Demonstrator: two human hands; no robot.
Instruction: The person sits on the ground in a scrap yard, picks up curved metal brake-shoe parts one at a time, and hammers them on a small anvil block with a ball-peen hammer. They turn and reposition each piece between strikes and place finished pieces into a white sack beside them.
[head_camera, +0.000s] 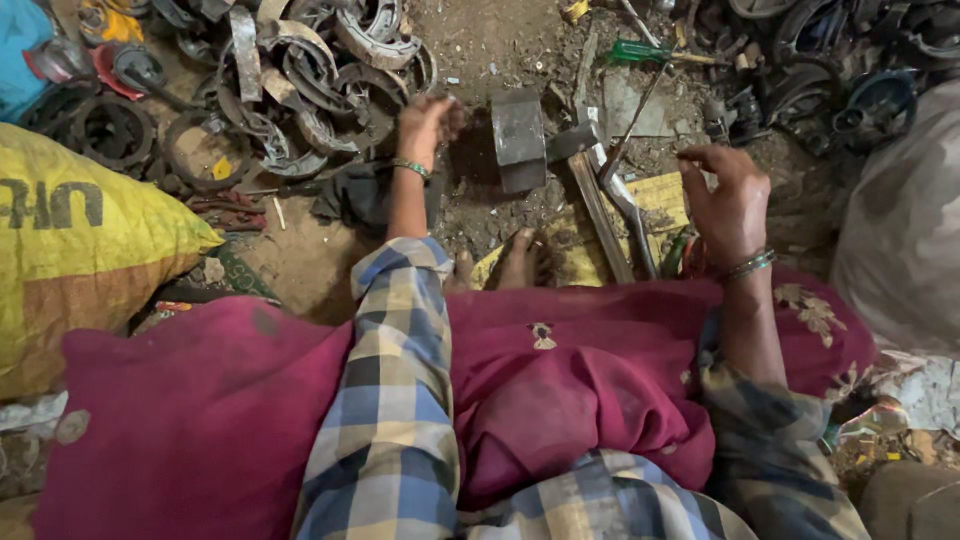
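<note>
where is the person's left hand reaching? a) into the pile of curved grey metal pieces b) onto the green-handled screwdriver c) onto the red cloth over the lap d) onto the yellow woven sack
a: the left hand stretches out to the edge of the pile of curved grey metal pieces, just left of the grey metal block, far from the sack and screwdriver.

- The left hand (428, 122) is being stretched forward to the edge of a pile of curved metal pieces (300, 90), with the fingers bent; whether a piece is being held cannot be told.
- A grey metal block (518, 138) is being kept upright on the dirt floor (500, 45), just beside this hand.
- The right hand (728, 205) is being held half curled above a hammer (610, 180) and a yellow sheet (660, 195), and nothing is being gripped by it.
- A green-handled screwdriver (640, 50) is lying further away.
</note>
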